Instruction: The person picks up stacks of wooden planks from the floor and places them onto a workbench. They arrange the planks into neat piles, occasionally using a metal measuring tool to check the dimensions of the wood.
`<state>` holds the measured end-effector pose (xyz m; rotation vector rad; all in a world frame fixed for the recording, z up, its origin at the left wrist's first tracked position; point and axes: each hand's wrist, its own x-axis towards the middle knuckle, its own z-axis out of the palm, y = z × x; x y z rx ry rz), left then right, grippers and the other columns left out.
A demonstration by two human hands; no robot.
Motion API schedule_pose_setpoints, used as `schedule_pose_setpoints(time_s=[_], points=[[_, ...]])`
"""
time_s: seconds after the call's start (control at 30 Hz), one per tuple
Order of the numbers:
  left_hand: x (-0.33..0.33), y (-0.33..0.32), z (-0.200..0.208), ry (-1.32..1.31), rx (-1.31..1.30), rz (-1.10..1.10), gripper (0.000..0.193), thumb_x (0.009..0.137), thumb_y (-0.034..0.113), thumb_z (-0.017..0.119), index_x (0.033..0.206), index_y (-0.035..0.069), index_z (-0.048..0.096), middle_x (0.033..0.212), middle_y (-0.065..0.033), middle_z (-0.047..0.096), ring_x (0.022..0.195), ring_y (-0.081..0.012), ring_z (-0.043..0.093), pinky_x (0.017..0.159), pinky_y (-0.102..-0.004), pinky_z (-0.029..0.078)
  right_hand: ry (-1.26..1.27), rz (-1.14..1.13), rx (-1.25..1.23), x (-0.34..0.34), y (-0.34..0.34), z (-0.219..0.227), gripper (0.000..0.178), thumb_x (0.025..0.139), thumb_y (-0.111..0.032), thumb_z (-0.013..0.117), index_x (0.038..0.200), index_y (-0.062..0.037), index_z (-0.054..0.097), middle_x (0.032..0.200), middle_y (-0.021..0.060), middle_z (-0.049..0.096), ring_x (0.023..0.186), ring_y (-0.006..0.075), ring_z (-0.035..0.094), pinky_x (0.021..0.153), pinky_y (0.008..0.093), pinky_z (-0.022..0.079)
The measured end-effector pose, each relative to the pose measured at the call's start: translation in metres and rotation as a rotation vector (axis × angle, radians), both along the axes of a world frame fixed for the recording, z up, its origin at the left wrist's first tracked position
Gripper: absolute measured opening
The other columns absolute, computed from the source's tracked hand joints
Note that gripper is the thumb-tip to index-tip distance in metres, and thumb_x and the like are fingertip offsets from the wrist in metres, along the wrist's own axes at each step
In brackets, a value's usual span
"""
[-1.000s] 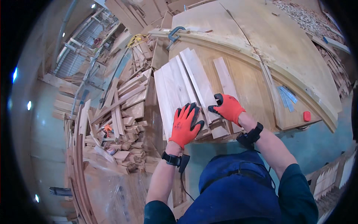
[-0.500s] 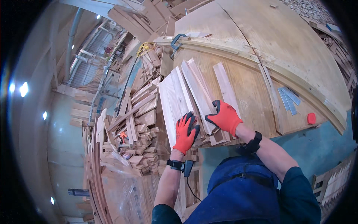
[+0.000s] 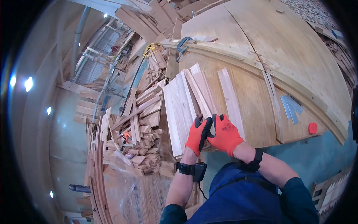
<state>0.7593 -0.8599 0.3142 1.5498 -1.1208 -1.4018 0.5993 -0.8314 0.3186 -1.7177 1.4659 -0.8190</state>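
In red-orange gloves with dark fingertips, my left hand [image 3: 197,136] and my right hand [image 3: 226,135] meet at the near end of a narrow wooden strip [image 3: 198,91]. Fingers of both hands are closed around that end; the thumbs come close together, and the gloves hide the exact hold. Left of the strip, pale boards [image 3: 175,110] lie side by side. Just to its right is another board [image 3: 206,87], partly covered by my right hand. Farther right, a single board [image 3: 230,99] lies apart on the plywood table [image 3: 253,119].
A curved wooden rail [image 3: 238,61] crosses the table, with a blue C-clamp [image 3: 182,47] at its left end. Grey metal plates [image 3: 291,108] and a red object [image 3: 312,128] lie at right. Piled wood offcuts [image 3: 149,145] crowd the left side.
My left hand has moved right, off the pale boards to the strip's near end beside my right hand, and its fingers have closed. The view has shifted slightly.
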Motion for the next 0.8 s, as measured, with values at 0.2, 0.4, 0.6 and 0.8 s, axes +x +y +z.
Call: schedule_pose_setpoints(time_s=[0.2, 0.4, 0.6, 0.8], points=[[-0.006, 0.000, 0.009, 0.180, 0.049, 0.054, 0.042, 0.098, 0.018, 0.063, 0.134, 0.000, 0.052, 0.097, -0.0008, 0.062, 0.077, -0.0065, 0.058, 0.062, -0.0226, 0.048, -0.353, 0.095, 0.127, -0.016, -0.015, -0.018, 0.076, 0.079, -0.039, 0.076, 0.139, -0.0001, 0.047, 0.128, 0.0256, 0.057, 0.117, 0.0404, 0.058, 0.101, 0.0436, 0.047], [0.014, -0.001, -0.007, 0.341, 0.046, 0.011, 0.042, 0.098, 0.016, 0.063, 0.137, 0.006, 0.051, 0.108, -0.0027, 0.065, 0.090, -0.0130, 0.064, 0.076, -0.0284, 0.053, -0.696, 0.168, 0.312, -0.014, -0.028, -0.047, 0.078, 0.086, -0.037, 0.076, 0.146, 0.0010, 0.043, 0.130, 0.0198, 0.061, 0.116, 0.0247, 0.061, 0.097, 0.0355, 0.050], [0.001, 0.001, 0.007, 0.459, 0.035, 0.019, 0.041, 0.099, 0.019, 0.062, 0.137, 0.007, 0.051, 0.111, -0.0039, 0.065, 0.094, -0.0154, 0.065, 0.082, -0.0317, 0.054, -0.780, 0.161, 0.373, -0.024, -0.033, -0.048, 0.071, 0.091, -0.033, 0.073, 0.146, 0.0003, 0.044, 0.130, 0.0179, 0.062, 0.115, 0.0235, 0.061, 0.095, 0.0348, 0.051], [0.022, 0.000, -0.009, 0.222, 0.023, -0.046, 0.033, 0.098, 0.022, 0.063, 0.126, 0.004, 0.057, 0.110, -0.0072, 0.067, 0.095, -0.0167, 0.067, 0.083, -0.0323, 0.056, -0.551, 0.308, 0.045, -0.020, -0.025, -0.036, 0.059, 0.086, -0.036, 0.073, 0.136, -0.0087, 0.057, 0.123, 0.0190, 0.061, 0.107, 0.0330, 0.062, 0.096, 0.0381, 0.049]])
